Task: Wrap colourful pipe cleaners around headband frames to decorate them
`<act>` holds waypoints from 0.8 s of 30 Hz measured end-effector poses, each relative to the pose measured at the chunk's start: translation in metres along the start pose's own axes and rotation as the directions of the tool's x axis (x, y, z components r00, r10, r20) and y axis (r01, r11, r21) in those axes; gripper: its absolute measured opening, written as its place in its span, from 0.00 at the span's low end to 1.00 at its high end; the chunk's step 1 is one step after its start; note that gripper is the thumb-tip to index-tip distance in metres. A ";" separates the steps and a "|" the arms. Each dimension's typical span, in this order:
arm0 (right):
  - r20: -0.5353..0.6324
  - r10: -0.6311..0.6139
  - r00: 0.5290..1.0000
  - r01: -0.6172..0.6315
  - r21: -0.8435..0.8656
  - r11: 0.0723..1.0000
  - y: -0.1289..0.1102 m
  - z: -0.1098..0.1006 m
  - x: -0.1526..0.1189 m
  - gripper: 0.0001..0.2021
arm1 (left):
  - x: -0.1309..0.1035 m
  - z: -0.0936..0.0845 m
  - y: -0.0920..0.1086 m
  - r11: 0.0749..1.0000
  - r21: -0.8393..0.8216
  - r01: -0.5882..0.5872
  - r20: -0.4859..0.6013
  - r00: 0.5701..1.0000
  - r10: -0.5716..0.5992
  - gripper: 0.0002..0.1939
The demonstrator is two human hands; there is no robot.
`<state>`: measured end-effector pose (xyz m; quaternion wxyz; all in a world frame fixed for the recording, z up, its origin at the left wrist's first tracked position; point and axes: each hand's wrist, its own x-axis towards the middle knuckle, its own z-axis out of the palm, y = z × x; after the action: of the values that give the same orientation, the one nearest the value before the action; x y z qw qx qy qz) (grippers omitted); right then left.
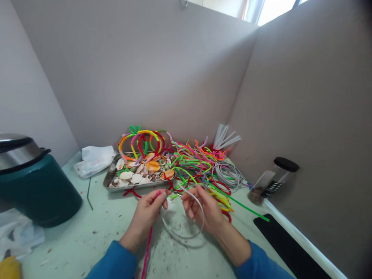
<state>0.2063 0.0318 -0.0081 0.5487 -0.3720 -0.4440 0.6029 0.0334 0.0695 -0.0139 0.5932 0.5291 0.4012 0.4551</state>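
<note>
My left hand [146, 214] is closed in a pinch on a pink pipe cleaner [147, 248], whose long tail hangs toward the table's front edge. A grey cord [183, 238] curves in a loop between my hands. My right hand [206, 210] has its thumb and fingers pinched together by the other side of that loop. A small shiny piece [178, 194] sticks out from the right fingertips toward the left hand; it is too small to name. Just behind the hands lies a metal tray [139, 187] of seashells [137, 178], with colourful pipe-cleaner hoops [143, 135] standing over it.
Behind my right hand are a heap of pipe cleaners [192, 155] and a grey cord coil [228, 174]. A teal container [38, 189] stands left, near a thin bent rod [89, 195]. A lidded jar [274, 179] and black strip [287, 244] are right. Grey partitions [159, 75] enclose the table.
</note>
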 end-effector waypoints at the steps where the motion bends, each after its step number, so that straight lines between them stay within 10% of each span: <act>1: -0.002 0.034 0.999 -0.034 0.031 0.999 0.003 -0.001 0.002 0.26 | 0.000 -0.001 -0.001 0.999 -0.038 0.011 0.000 1.000 -0.011 0.15; 8: 0.044 0.121 0.992 -0.105 -0.265 0.959 0.027 0.009 0.004 0.16 | 0.001 -0.001 0.000 0.982 -0.171 0.078 0.004 0.997 -0.079 0.19; 24: 0.070 0.321 0.944 -0.274 -0.370 0.888 0.028 0.041 -0.008 0.12 | -0.003 0.008 -0.004 0.999 -0.046 -0.026 -0.049 0.999 0.024 0.17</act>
<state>0.1597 0.0182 -0.0216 0.3433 -0.4889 -0.5177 0.6124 0.0409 0.0644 -0.0168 0.5897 0.5091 0.3980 0.4844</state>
